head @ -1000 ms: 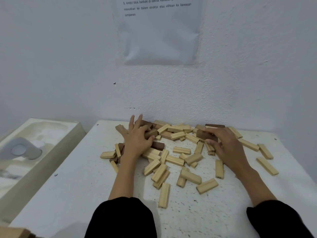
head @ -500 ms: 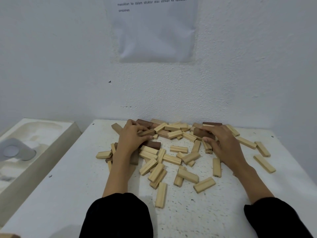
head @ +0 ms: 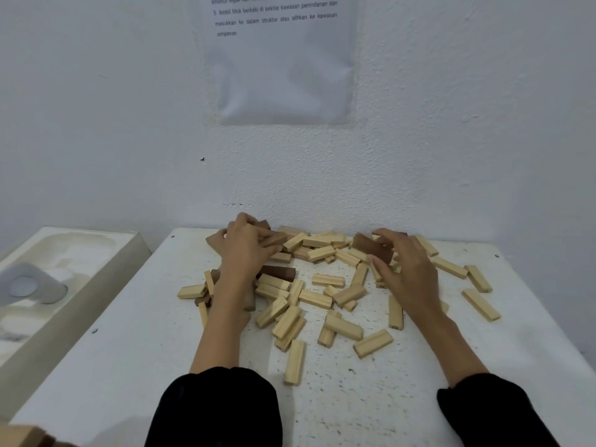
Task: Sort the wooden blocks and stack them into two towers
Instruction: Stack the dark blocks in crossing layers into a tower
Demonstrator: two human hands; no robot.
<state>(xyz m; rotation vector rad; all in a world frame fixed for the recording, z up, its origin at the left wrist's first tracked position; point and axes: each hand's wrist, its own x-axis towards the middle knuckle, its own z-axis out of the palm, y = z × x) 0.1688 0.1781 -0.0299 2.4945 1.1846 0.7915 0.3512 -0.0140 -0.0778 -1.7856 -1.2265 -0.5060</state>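
A dark block point(head: 371, 249) is pinched by the right hand point(head: 408, 275) behind wooden blocks point(head: 316, 299) strewn over a white table point(head: 129, 366), while what is gripped under the curled left hand point(head: 245, 250) cannot be told.

A white, dark-speckled tabletop point(head: 129, 366) stands against a rough white wall point(head: 96, 124). A printed paper sheet point(head: 283, 75) hangs on the wall. Left of the tabletop lies a cream moulded tray point(head: 106, 253) holding a grey insert point(head: 29, 285).

Many pale blocks point(head: 328, 280) and a few dark blocks point(head: 280, 273) lie jumbled flat, unstacked.
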